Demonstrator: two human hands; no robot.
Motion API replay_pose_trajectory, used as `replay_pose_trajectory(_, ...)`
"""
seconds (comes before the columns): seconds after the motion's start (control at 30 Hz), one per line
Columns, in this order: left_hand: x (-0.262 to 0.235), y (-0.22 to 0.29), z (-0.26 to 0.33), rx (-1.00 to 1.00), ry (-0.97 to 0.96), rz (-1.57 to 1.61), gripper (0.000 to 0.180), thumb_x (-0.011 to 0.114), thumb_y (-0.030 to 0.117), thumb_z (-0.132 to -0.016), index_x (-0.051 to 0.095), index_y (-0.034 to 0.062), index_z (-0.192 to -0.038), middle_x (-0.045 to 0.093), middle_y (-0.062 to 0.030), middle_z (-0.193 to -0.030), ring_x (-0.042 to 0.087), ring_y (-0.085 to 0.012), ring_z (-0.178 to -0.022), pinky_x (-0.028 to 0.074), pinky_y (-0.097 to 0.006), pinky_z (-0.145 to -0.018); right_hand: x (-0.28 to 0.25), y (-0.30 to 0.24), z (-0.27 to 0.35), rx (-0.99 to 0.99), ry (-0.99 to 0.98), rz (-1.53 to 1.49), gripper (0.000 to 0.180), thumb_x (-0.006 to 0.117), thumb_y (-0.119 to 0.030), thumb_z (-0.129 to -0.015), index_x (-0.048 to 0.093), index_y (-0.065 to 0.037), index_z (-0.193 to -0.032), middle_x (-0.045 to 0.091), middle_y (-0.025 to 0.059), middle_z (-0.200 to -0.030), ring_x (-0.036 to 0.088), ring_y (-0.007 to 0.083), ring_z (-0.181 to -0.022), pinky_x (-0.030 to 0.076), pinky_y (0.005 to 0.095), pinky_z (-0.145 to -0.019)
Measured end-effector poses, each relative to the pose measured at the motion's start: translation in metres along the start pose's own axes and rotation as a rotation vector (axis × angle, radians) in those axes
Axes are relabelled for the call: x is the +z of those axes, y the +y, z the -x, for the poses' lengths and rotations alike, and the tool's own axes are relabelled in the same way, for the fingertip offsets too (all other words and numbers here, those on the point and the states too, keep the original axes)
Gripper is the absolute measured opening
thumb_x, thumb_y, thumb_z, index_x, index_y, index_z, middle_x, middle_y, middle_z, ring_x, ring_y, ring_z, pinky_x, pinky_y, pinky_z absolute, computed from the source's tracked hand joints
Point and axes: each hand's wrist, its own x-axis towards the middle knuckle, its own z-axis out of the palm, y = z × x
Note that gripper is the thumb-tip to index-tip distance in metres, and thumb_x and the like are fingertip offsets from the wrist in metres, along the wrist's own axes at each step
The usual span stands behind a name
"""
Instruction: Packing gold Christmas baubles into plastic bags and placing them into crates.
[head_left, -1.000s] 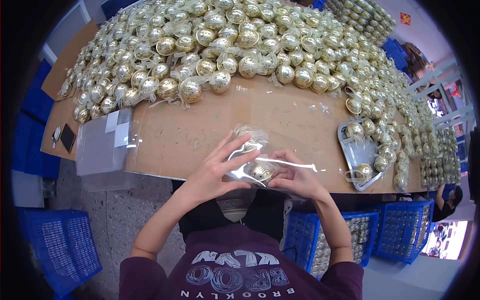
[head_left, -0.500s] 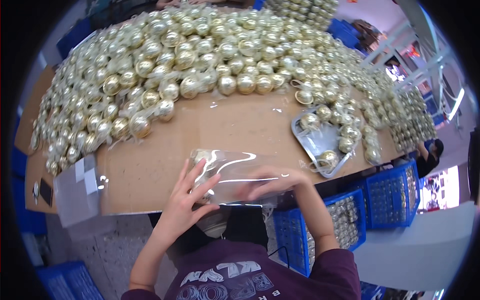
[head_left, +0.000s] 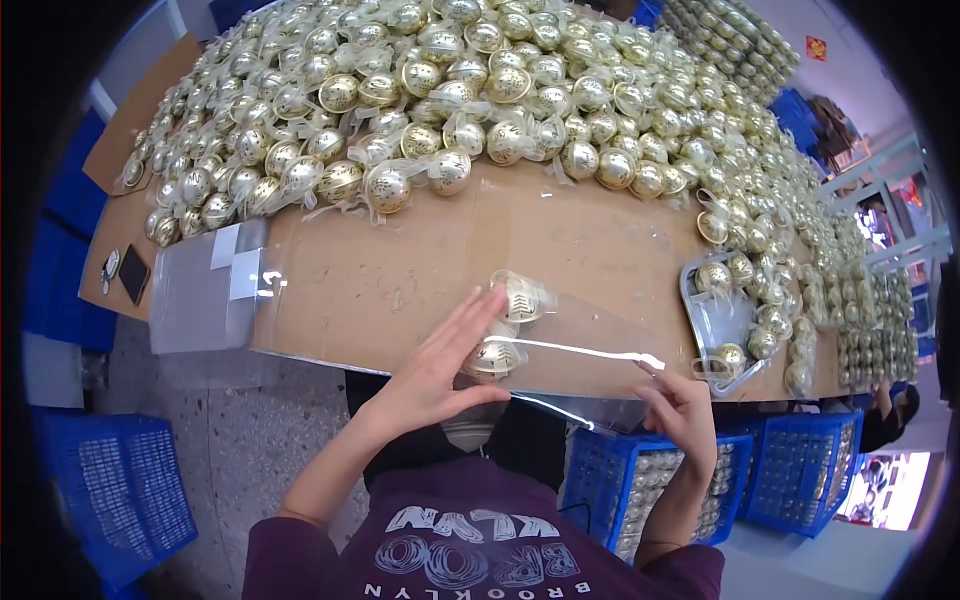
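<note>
We work at a long cardboard-topped counter, its far half buried under a great heap of gold ball ornaments. Blue crates sit below its near edge, some filled with more balls. A grey tray at the right holds a few ornaments, and a stack of clear plastic sleeves lies at the left beside a dark phone.

Right at the near edge lies a long clear plastic sleeve with two gold balls tucked into its left end. Our left hand lies flat and open, fingers spread, pressing on that end beside the balls. Our right hand pinches the sleeve's right end, fingers closed on the film.

The sleeve overhangs the counter's edge, so we judge that a loose pinch or a sideways tug could let it slide off and drop the balls toward the crates. Pressing too hard with the left hand might dent a ball or split the thin film.
</note>
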Motion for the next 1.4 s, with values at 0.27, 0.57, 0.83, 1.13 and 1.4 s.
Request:
replay_pose_trajectory(0.27, -0.006, 0.016, -0.007, 0.051, -0.079, -0.175, 0.069, 0.068, 0.036, -0.084, 0.04, 0.0172, -0.144, 0.033, -0.0151, -0.149, 0.03, -0.04, -0.137, 0.032, -0.046, -0.11, 0.054, 0.002, -0.052, -0.416, -0.29, -0.513, 0.052, 0.059, -0.005, -0.09, 0.043, -0.001, -0.139, 0.04, 0.0142, -0.145, 0.054, 0.0228, -0.119, 0.047, 0.0347, -0.097)
replay_pose_trajectory(0.57, 0.016, 0.041, -0.029, -0.064, 0.097, -0.347, 0.013, 0.066, 0.012, -0.085, 0.065, 0.0056, -0.095, 0.034, -0.0214, -0.145, 0.029, -0.0444, -0.135, 0.03, -0.052, -0.108, 0.047, -0.004, -0.081, -0.672, -0.16, -0.173, 0.033, 0.066, -0.011, -0.087, 0.062, 0.0, -0.118, 0.065, 0.0111, -0.114, 0.063, 0.0178, -0.097, 0.05, 0.0305, -0.085)
replay_pose_trajectory(0.83, 0.016, 0.045, -0.035, -0.047, 0.008, -0.3, 0.038, 0.055, 0.013, -0.09, 0.057, 0.0146, -0.128, 0.031, -0.0165, -0.149, 0.019, -0.0445, -0.14, 0.024, -0.053, -0.112, -0.119, 0.08, -0.055, -0.429, 0.635, 0.711, 0.05, 0.062, 0.005, -0.077, 0.059, -0.011, -0.124, 0.052, 0.0116, -0.132, 0.056, 0.0249, -0.109, 0.046, 0.0361, -0.094)
replay_pose_trajectory(1.13, 0.013, 0.045, -0.033, -0.055, -0.028, -0.352, 0.042, 0.052, 0.015, -0.093, 0.053, 0.0191, -0.135, 0.029, -0.0156, -0.151, 0.019, -0.0448, -0.139, 0.024, -0.053, -0.112, -0.098, 0.079, -0.071, -0.278, 0.396, 0.239, 0.059, 0.075, -0.006, -0.072, 0.052, -0.003, -0.126, 0.052, 0.011, -0.125, 0.055, 0.0222, -0.112, 0.045, 0.0329, -0.094)
replay_pose_trajectory(1.4, 0.011, 0.045, -0.034, -0.091, -0.029, -0.304, 0.041, 0.047, 0.013, -0.094, 0.053, 0.0159, -0.135, 0.028, -0.0165, -0.152, 0.015, -0.0419, -0.142, 0.021, -0.05, -0.113, 0.011, 0.047, -0.021, -0.198, 0.042, -0.39, 0.052, 0.079, -0.005, -0.071, 0.055, -0.001, -0.117, 0.059, 0.002, -0.111, 0.057, 0.0116, -0.101, 0.047, 0.0234, -0.082)
